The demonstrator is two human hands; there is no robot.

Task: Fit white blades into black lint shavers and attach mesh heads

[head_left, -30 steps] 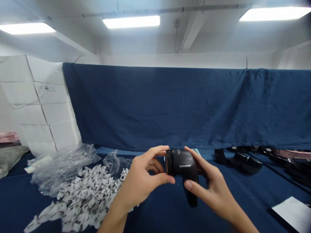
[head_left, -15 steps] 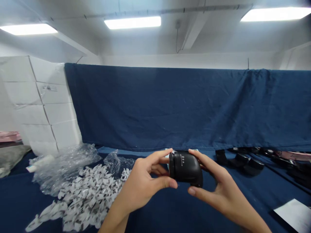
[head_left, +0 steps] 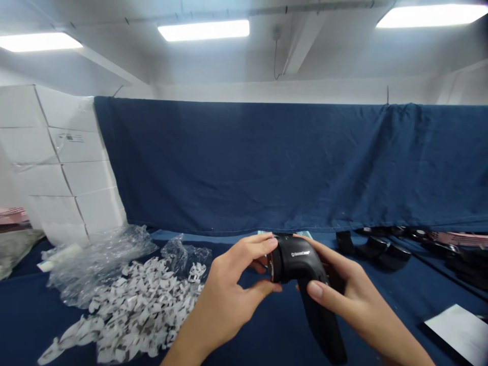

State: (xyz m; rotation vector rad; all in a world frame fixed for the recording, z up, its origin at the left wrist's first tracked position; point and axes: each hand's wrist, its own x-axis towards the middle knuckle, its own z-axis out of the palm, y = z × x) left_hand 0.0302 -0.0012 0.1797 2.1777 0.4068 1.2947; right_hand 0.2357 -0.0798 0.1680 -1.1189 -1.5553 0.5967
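Note:
A black handheld appliance (head_left: 301, 262), with a rounded head, a pale logo and an angled handle, is held up between my two hands. My left hand (head_left: 231, 284) is closed, fingertips and thumb on the ring at the head's left end. My right hand (head_left: 356, 292) is closed around the back of the head, with its thumb near the top of the handle. The handle hangs down to the right, and my right fingers are partly hidden behind it.
On the left of the blue-covered table lie a heap of small white-grey pieces (head_left: 141, 310) and crumpled clear plastic (head_left: 99, 264). Stacked white boxes (head_left: 57, 178) stand behind. Black parts (head_left: 392, 256) and a white sheet (head_left: 461, 330) lie to the right, before a blue curtain (head_left: 247, 162).
The appliance has turned in my hands: its logo side and hanging handle now show, instead of the marked side. My right thumb has moved onto it near the top of the handle.

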